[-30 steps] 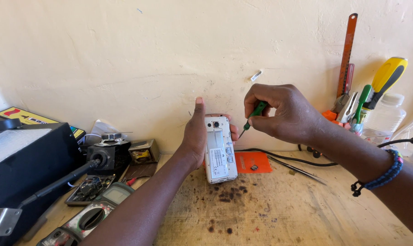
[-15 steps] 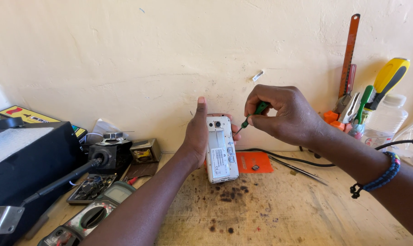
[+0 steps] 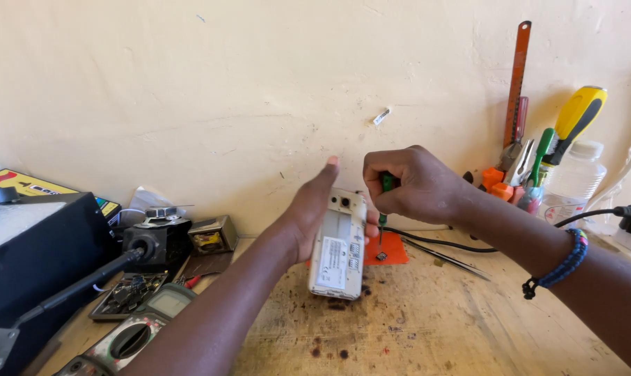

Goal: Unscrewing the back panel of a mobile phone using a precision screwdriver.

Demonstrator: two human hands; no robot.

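My left hand [image 3: 308, 212] holds a white phone [image 3: 338, 245] upright above the wooden bench, its back with the cover off turned toward me. A white label sits on the phone's middle and a camera lens near its top. My right hand [image 3: 413, 184] is closed around a small green-handled screwdriver [image 3: 384, 195]. The screwdriver's tip points down beside the phone's right edge. A beaded bracelet [image 3: 562, 264] circles my right wrist.
An orange pad [image 3: 392, 248] lies on the stained bench [image 3: 434, 327] behind the phone, with tweezers [image 3: 447, 257] beside it. At the left stand a black box [image 3: 30, 257], a multimeter [image 3: 131, 334] and a circuit board [image 3: 127, 292]. Tools [image 3: 538, 160], a plastic bottle [image 3: 573, 181] and a cable [image 3: 594, 214] sit at the right.
The phone has tilted and dropped lower in my left hand. My right hand has swung the screwdriver from pointing at the phone's top to pointing down along its right edge.
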